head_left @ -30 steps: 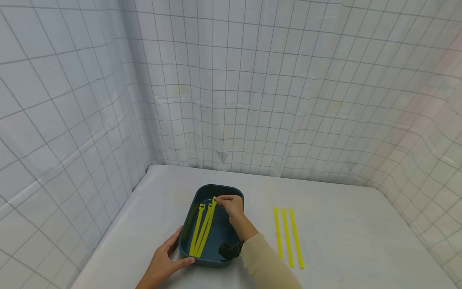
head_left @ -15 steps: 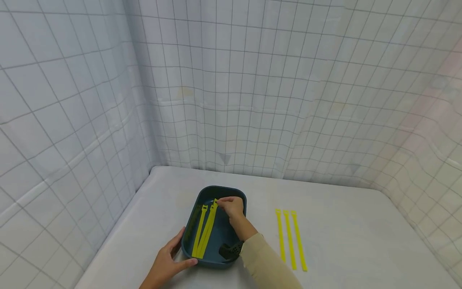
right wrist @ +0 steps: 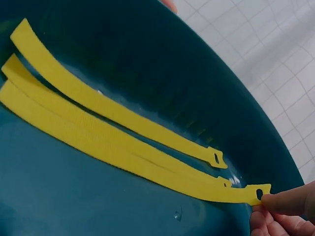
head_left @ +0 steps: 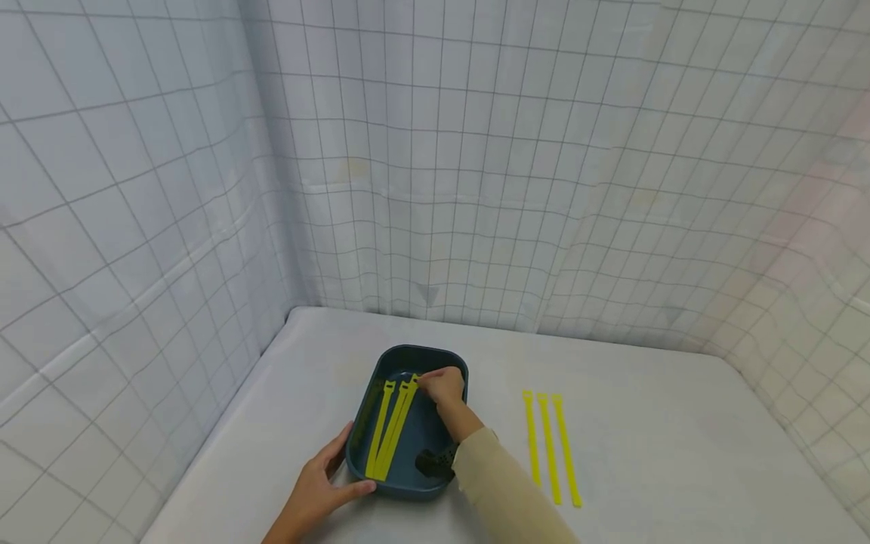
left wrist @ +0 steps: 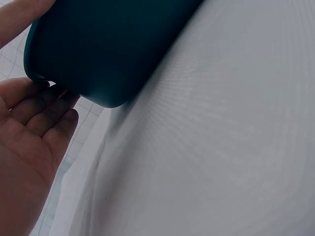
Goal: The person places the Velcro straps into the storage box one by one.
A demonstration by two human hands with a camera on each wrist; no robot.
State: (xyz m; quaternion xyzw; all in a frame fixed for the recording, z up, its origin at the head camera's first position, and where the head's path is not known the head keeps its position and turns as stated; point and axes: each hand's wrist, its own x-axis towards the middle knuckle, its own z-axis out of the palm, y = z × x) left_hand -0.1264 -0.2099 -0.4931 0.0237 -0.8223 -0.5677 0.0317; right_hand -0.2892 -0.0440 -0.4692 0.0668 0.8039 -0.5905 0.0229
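My left hand [head_left: 318, 485] grips the near left corner of a dark teal plastic tub [head_left: 397, 493], thumb at the near rim and fingers along the left side. In the left wrist view its fingers [left wrist: 61, 125] meet the tub's outer edge. Inside lie three yellow hook-and-loop cable ties, their slotted heads at the far end. My right hand [head_left: 445, 389] pinches the head of the rightmost cable tie [right wrist: 172, 182] between thumb and fingertips. That strap partly covers the middle one. The left cable tie [right wrist: 118, 115] lies apart from them at the head end.
Three more yellow cable ties [head_left: 550, 453] lie side by side on the white table [head_left: 666, 438], right of the tub. A dark perforated piece [head_left: 435, 462] shows by my right cuff, over the tub. Gridded white curtains [head_left: 476, 189] enclose the back and sides.
The whole view has shifted slightly. My right hand keeps its pinch on the cable tie, which now lies closer against the middle one. My left hand stays on the tub's corner.
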